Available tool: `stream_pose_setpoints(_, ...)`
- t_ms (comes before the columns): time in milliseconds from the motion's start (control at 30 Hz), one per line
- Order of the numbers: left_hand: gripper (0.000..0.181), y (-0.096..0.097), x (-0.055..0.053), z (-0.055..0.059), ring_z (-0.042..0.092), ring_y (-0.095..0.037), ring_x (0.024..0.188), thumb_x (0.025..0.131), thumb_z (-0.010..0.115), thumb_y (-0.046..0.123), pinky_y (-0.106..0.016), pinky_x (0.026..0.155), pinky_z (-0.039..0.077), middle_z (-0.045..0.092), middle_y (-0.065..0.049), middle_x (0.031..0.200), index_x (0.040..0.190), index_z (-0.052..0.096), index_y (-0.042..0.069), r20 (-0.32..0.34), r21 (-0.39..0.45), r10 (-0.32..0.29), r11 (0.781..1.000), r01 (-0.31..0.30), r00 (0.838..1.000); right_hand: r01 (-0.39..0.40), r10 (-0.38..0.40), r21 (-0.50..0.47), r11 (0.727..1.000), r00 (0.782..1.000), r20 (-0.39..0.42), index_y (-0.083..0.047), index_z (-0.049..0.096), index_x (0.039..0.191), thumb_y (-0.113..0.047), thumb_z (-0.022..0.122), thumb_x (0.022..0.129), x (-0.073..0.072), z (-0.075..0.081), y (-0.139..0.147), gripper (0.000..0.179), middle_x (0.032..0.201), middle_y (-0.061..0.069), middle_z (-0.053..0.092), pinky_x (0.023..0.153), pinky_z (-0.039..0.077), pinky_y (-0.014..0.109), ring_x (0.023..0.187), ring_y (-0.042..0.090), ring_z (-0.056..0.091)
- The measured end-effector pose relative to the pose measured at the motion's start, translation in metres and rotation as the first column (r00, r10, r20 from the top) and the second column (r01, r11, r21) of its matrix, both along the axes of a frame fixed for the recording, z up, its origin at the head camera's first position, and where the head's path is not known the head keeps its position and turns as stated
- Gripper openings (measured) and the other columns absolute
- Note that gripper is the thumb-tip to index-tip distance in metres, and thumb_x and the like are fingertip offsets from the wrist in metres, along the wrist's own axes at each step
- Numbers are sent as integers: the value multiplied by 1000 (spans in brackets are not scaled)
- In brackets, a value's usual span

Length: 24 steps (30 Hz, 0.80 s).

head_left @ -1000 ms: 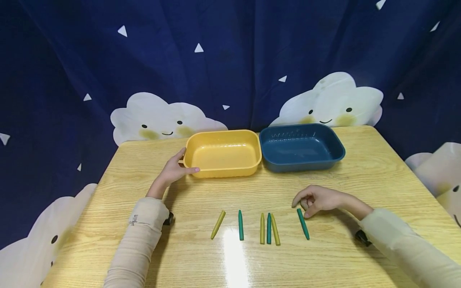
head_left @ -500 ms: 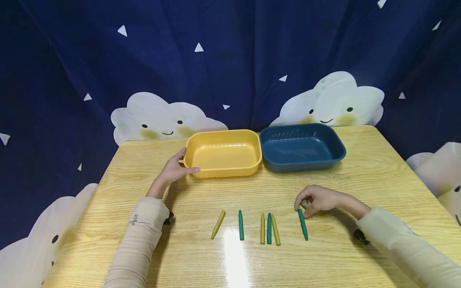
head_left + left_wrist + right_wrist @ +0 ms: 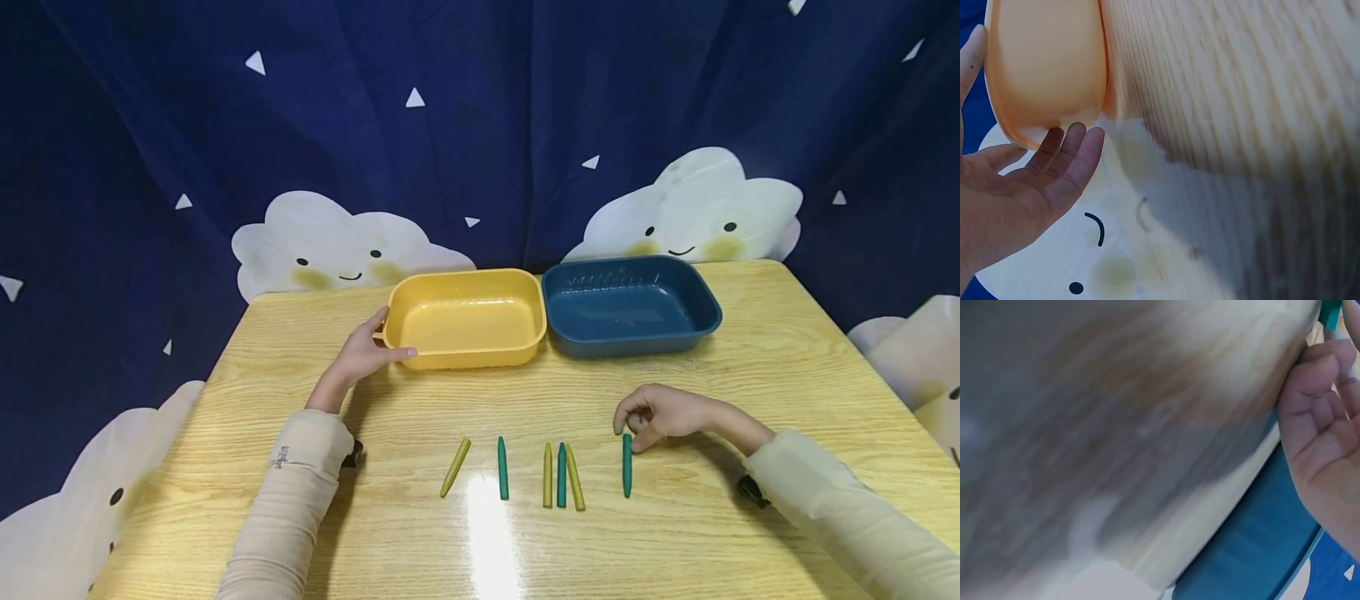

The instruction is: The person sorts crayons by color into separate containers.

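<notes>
My right hand (image 3: 663, 412) hovers low at the far end of a green crayon (image 3: 627, 471), pinching that end between thumb and forefinger. The crayon points straight toward me on the table. In the right wrist view only a bit of a green crayon (image 3: 1330, 314) shows near the fingertips. My left hand (image 3: 362, 352) rests spread at the left end of a yellow basin (image 3: 465, 360), thumb along its front rim. The left wrist view shows loosely extended fingers (image 3: 1085, 165) at the basin's end. Beside it stands a dark blue basin (image 3: 633, 343).
Left of the right hand lie a green crayon (image 3: 561, 475) between two yellow crayons, one at its left (image 3: 547, 475), another leaning at its right (image 3: 575, 479). Farther left are a green crayon (image 3: 502, 468) and a slanted yellow crayon (image 3: 455, 468). A curtain (image 3: 480, 125) hangs behind the table.
The green crayon at my right hand has turned from slanted to straight, its near end swinging left. My right forefinger has closed in toward it. The left hand and both basins stay put.
</notes>
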<state>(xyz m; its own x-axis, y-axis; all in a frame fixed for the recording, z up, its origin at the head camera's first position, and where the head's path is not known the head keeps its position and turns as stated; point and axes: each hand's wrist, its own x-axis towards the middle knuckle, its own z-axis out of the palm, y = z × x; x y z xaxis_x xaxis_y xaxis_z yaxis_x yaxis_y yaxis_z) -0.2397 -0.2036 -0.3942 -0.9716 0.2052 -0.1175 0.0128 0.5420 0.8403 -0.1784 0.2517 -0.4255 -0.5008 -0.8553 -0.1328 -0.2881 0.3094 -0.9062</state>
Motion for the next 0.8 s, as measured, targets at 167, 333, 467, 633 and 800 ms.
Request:
stream_pose_setpoints(167,100,0,-2,2,51,-36,105,76,75,23,-41,89,43,35,-24,135,146,7,3,-8,-14,10,1000,-10,1000,27,-26,10,1000,998,-61,6,62,101,-4,70,77,-1,5,-10,27,55,5,40,52,40,20,50,0,32)
stream_pose_setpoints(333,100,0,-3,1,52,-35,104,76,75,23,-41,91,42,36,-24,133,146,7,4,-16,-25,11,1000,-12,1000,7,-3,31,1000,989,-149,0,67,104,-12,74,75,-2,8,-28,33,67,7,51,52,38,19,55,2,36)
stream_pose_setpoints(467,100,0,-2,1,51,-37,105,76,75,24,-43,92,41,34,-25,135,146,6,4,-11,-13,7,1000,-7,1000,-70,75,32,997,980,-186,-4,69,104,-15,75,73,-3,7,-43,33,75,10,53,54,34,19,60,5,33)
stream_pose_setpoints(633,100,0,-1,0,50,-36,105,76,75,25,-43,92,41,34,-24,135,146,6,4,-12,-23,9,1000,-10,1000,-120,124,33,992,966,-225,-4,71,99,-10,75,72,-2,7,-56,28,77,7,53,55,34,19,60,4,33)
stream_pose_setpoints(800,100,-1,-2,-3,50,-34,105,75,76,25,-42,91,41,36,-23,134,146,9,3,-10,-29,16,999,-16,1000,-131,138,46,990,957,-254,-3,72,96,-6,75,71,-1,7,-63,25,76,6,53,54,36,18,58,0,34)
